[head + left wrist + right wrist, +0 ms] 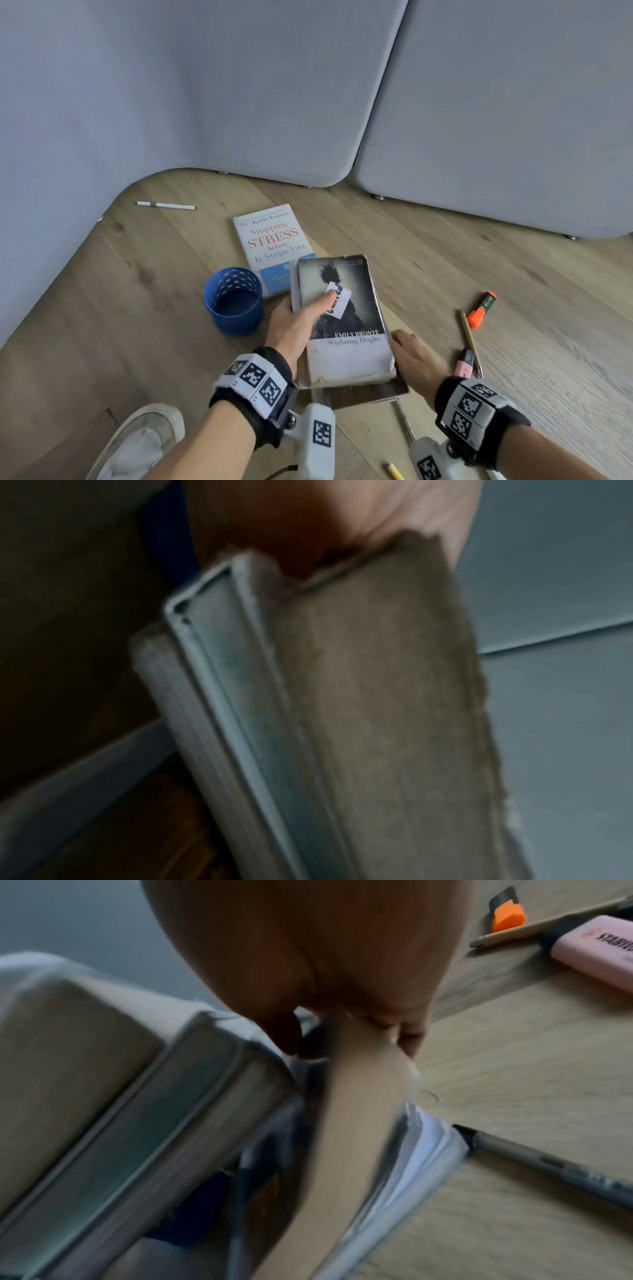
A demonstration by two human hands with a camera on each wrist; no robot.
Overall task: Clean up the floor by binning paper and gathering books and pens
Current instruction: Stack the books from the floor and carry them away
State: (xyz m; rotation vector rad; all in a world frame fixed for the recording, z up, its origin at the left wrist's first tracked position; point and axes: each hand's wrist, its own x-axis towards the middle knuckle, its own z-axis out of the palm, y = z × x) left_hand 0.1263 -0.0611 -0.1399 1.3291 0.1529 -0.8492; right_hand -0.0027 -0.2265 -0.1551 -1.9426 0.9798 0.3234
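A worn paperback, Wuthering Heights [346,356], tops a small stack held just above the wooden floor, with a dark-covered book [370,394] under it. My left hand [301,318] grips the stack's left side, thumb across the cover. My right hand [411,356] holds the right lower edge, fingers curled under it. In the left wrist view the stack's page edges [377,710] fill the frame below the left hand [325,520]. In the right wrist view the right hand [325,961] pinches a book edge beside the stack [85,1056]. A white book, Stopping Stress [270,240], lies flat beyond.
A blue mesh cup [234,301] stands left of the stack. A white pen [166,205] lies far left. An orange highlighter [481,308], pencil [469,335] and pink highlighter [464,366] lie right; a grey pen [548,1164] and yellow pencil [395,472] nearer. Grey panels [239,85] wall the back. My shoe [144,442] is lower left.
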